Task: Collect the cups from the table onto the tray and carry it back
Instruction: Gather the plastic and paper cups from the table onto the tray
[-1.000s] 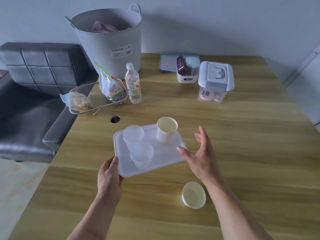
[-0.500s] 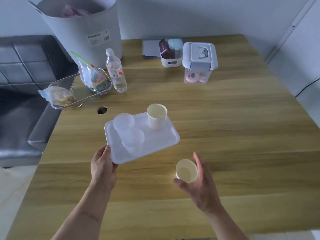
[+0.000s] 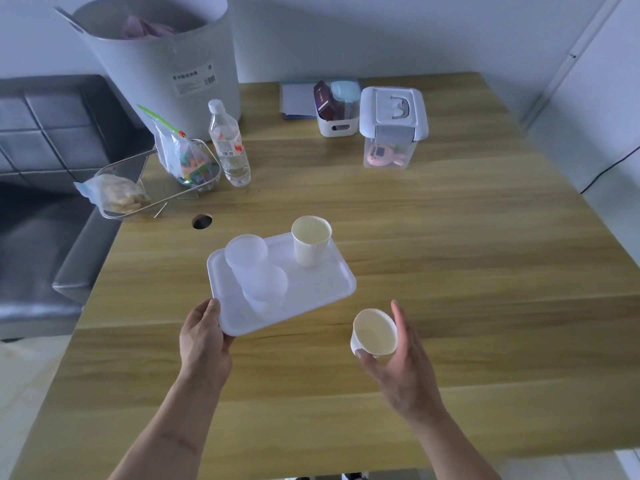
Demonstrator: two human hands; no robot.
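Right hand (image 3: 403,362), spread open a second ago, now grips the last paper cup (image 3: 374,331) beside the tray (image 3: 322,289); left hand (image 3: 204,336) grips the tray's corner over the tabletop (image 3: 450,271). Only loading and carrying remain.

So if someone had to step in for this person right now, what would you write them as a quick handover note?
Left hand: gripping the near left corner of the white tray, held just above the table.
Right hand: closed around a paper cup, tilted, to the right of the tray and not yet on it.
On the tray: two clear plastic cups at the left, one upright paper cup at the far right corner.
Done: three cups collected.
Left: set the held cup on the tray's free right side, then carry the tray back. No other loose cups are visible on the table.
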